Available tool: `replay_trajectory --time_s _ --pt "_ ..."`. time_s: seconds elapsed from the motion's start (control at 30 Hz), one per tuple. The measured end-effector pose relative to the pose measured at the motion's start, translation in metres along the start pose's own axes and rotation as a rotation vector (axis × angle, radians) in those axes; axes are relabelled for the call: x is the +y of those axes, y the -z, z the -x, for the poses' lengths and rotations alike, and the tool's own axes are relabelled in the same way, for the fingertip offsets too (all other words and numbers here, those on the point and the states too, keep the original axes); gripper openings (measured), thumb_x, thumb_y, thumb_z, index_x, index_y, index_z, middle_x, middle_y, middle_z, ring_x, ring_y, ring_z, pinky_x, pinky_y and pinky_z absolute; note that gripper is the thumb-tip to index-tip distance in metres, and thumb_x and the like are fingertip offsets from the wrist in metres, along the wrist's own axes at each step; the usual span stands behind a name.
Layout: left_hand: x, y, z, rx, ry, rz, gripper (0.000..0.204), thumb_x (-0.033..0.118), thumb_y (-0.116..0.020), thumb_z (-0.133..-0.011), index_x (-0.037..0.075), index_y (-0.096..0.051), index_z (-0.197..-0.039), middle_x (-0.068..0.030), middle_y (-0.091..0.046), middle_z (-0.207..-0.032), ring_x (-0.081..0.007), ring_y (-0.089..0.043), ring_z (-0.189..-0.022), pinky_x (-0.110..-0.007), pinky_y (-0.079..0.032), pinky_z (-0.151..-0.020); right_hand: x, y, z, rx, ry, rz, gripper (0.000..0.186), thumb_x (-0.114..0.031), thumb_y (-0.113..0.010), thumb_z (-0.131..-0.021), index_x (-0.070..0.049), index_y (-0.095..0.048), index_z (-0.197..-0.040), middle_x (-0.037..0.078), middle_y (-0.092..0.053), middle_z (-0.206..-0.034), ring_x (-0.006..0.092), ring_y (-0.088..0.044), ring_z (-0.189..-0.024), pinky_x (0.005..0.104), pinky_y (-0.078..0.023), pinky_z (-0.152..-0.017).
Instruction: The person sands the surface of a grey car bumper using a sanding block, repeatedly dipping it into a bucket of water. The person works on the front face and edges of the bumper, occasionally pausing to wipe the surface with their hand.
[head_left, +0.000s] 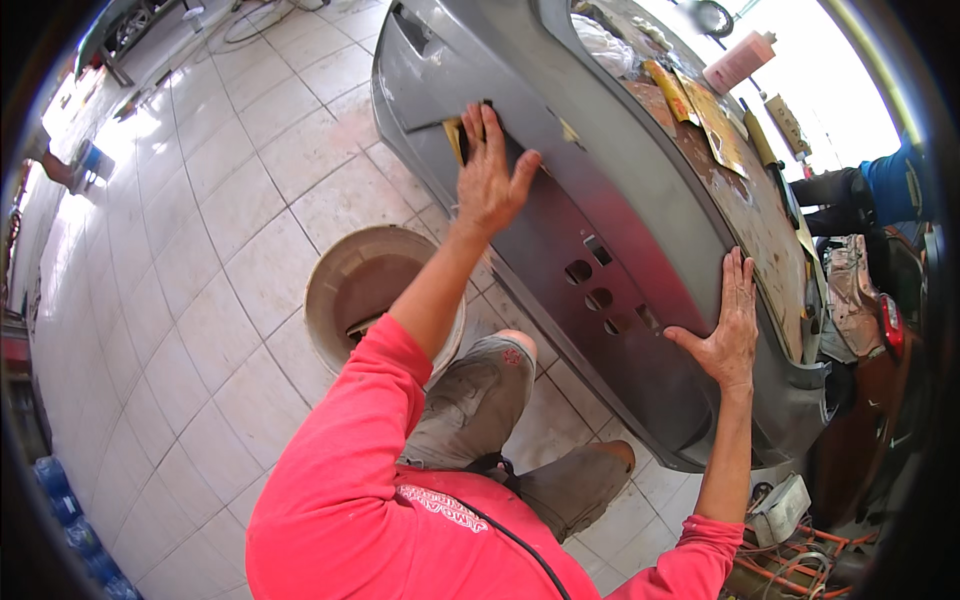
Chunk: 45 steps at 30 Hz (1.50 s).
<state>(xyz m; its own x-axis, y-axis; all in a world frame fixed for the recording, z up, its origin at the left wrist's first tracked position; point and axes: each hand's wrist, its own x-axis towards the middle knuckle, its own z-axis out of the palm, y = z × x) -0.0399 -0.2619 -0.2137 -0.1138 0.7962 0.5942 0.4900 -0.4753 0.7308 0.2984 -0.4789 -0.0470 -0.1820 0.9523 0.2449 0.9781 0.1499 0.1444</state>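
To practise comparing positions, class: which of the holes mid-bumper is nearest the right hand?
The lower rectangular hole, just left of the right hand; the upper rectangular hole and the round holes lie farther off.

A large, curved car bumper [640,185], matte grey with a reddish sheen midway, slants from 12 o'clock to 4 o'clock in the view. Round and squarish cutouts [598,298] pierce it toward 3 o'clock. Near its 12 o'clock end, a thin yellow piece [455,140] lies against it, mostly covered by the left hand [489,185].
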Motion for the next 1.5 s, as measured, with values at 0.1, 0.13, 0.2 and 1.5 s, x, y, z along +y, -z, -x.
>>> replay_trajectory --time_s 0.1,0.13,0.2,1.5 --pt "0.014 0.007 0.020 -0.153 -0.174 -0.053 0.095 0.054 -0.055 -0.109 -0.007 -0.015 -0.170 -0.0363 -0.019 -0.174 -0.0497 -0.013 -0.164 -0.049 -0.019 -0.133 0.003 -0.004 0.000 0.016 -0.014 -0.002 0.148 -0.087 -0.079 -0.062 -0.004 -0.024 -0.171 0.014 -0.024 -0.179 0.0358 -0.016 -0.167 0.0577 -0.022 -0.132" --pt "0.011 0.013 0.025 -0.219 -0.231 -0.092 0.094 0.052 -0.055 -0.110 -0.008 -0.015 -0.169 -0.0375 -0.019 -0.173 -0.0500 -0.013 -0.164 -0.050 -0.018 -0.132 0.003 -0.004 0.003 0.012 -0.013 -0.001 0.148 -0.087 -0.079 -0.062 -0.004 -0.024 -0.171 0.014 -0.024 -0.179 0.0357 -0.016 -0.167 0.0576 -0.022 -0.132" --pt "-0.002 0.012 0.014 -0.091 -0.132 0.002 0.095 0.054 -0.057 -0.108 -0.007 -0.016 -0.169 -0.0361 -0.020 -0.173 -0.0493 -0.014 -0.164 -0.050 -0.018 -0.133 0.001 -0.002 -0.003 0.004 -0.017 0.005 0.148 -0.087 -0.080 -0.062 -0.004 -0.024 -0.171 0.014 -0.024 -0.179 0.0358 -0.016 -0.167 0.0575 -0.022 -0.132" --pt "0.072 -0.002 0.037 -0.342 -0.558 -0.003 0.089 0.044 -0.073 -0.098 0.003 -0.035 -0.168 -0.0219 -0.030 -0.175 -0.0405 -0.020 -0.165 -0.053 -0.019 -0.133 0.000 0.002 0.004 0.007 -0.036 -0.024 0.147 -0.085 -0.081 -0.061 -0.001 -0.028 -0.170 0.015 -0.027 -0.178 0.0370 -0.018 -0.166 0.0573 -0.024 -0.132"
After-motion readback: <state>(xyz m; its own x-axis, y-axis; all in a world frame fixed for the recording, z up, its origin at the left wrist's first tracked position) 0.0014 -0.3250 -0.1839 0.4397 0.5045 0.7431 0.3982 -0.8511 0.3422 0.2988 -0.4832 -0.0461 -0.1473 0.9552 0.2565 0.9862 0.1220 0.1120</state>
